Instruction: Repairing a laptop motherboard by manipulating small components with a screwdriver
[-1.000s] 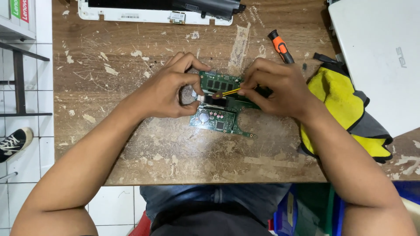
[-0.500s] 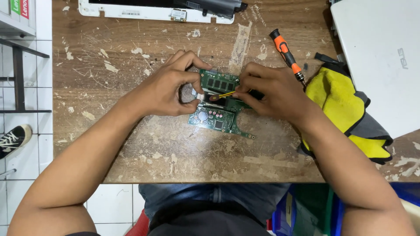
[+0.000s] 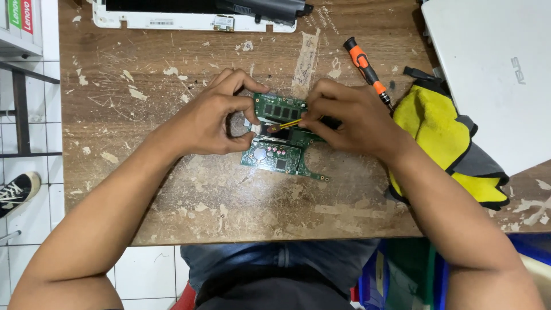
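The orange screwdriver [image 3: 366,70] has shifted; both hands (left [image 3: 209,117], right [image 3: 350,117]) grip the green circuit board [image 3: 279,155], lying left-right.

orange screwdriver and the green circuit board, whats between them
In the head view, the right hand lies between the orange screwdriver and the green circuit board.

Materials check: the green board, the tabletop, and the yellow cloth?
Green board: likely fibreglass laminate, semi-gloss coating, with soldered chips and metal parts. Tabletop: wood or wood veneer, matte, worn, with pale flaking patches. Yellow cloth: soft fabric, probably microfibre, fuzzy surface, grey edging.
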